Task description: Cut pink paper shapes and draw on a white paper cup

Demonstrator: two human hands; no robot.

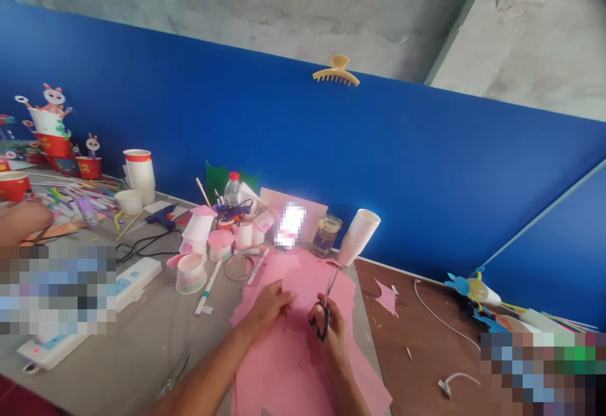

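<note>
My right hand (334, 331) grips a pair of scissors (324, 321) by its dark handles. The blades point up and away from me, over pink paper (279, 365). To the left, my left hand (272, 302) hovers over the same paper with its fingers curled and thumb near the fingertips. Whatever it pinches, if anything, blends with the pink behind it. Beyond the hands, a lit phone (290, 225), blurred out, leans against a pale pink board (315, 211). A glass jar (326, 236) and a leaning stack of paper cups (360, 236) stand to its right.
Left of the paper are cups with pink pieces (192, 271), a marker (208, 286), a tape roll (240, 267), a glue gun (163, 216) and a power strip (137, 283). Another person's arm (23, 223) reaches in at left. Pink scraps (387, 296) and a white cable (445, 321) lie right.
</note>
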